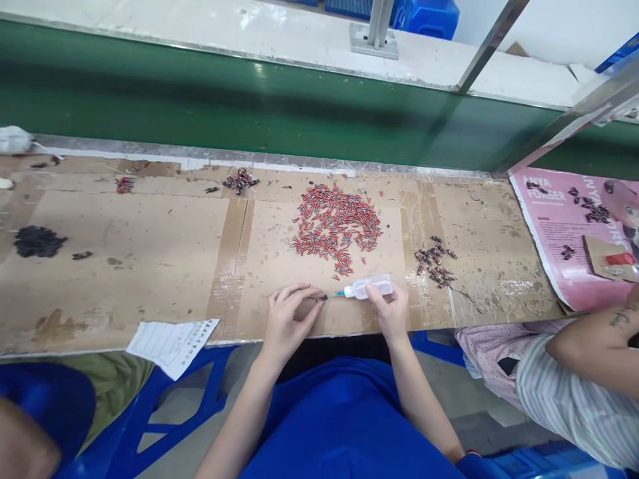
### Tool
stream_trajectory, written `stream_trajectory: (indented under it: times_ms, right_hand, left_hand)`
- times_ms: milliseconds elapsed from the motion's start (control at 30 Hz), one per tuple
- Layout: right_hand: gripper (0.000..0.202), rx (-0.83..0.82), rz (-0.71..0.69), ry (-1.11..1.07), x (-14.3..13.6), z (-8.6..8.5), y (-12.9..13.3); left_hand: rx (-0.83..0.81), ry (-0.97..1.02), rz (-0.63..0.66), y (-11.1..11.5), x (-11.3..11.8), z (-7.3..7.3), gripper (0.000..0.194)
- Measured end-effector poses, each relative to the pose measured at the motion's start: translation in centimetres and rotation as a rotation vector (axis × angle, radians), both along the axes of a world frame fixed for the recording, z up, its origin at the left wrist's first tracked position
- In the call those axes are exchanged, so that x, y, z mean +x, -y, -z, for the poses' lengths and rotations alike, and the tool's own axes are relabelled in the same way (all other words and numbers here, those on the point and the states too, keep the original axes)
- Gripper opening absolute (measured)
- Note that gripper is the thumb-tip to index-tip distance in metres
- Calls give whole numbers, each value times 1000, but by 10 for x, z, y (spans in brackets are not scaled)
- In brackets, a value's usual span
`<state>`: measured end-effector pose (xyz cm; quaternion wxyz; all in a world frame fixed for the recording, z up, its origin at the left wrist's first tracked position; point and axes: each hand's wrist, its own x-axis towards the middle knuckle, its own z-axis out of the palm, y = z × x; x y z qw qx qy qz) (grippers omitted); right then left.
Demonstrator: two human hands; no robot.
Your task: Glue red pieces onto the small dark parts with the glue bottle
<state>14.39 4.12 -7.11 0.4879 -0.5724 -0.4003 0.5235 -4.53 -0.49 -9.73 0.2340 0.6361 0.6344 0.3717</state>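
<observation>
Between the thumb and fingertips of my left hand (292,313) is a small dark part (323,298). My right hand (392,311) grips a clear squeeze bottle (374,286) lying nearly level, its white cap and blue tip (340,293) pointing left. A short gap separates the tip from the dark part. Beyond both hands, a wide pile of small red parts (357,213) is spread on the cardboard-covered table (190,266). A looser group of dark and red parts (435,263) lies to the right of the bottle.
Black pieces (37,241) are heaped at the far left. A paper sheet (172,342) overhangs the front edge. Another small cluster (240,181) sits near the green barrier (224,106). At right are a pink poster (554,253) and a person's arm (599,346); another person sits at left.
</observation>
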Motion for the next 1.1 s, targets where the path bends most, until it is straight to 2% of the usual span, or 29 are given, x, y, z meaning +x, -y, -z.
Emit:
stream_trajectory:
  times_ms: [367,1100]
  right_hand:
    - [21,38,-119,121,-5,6,3]
    - [19,38,-99,140,-5,7,3]
  left_hand:
    - [226,-15,-18,0,2,8,5]
    - [237,-54,-10,0,3,7,10]
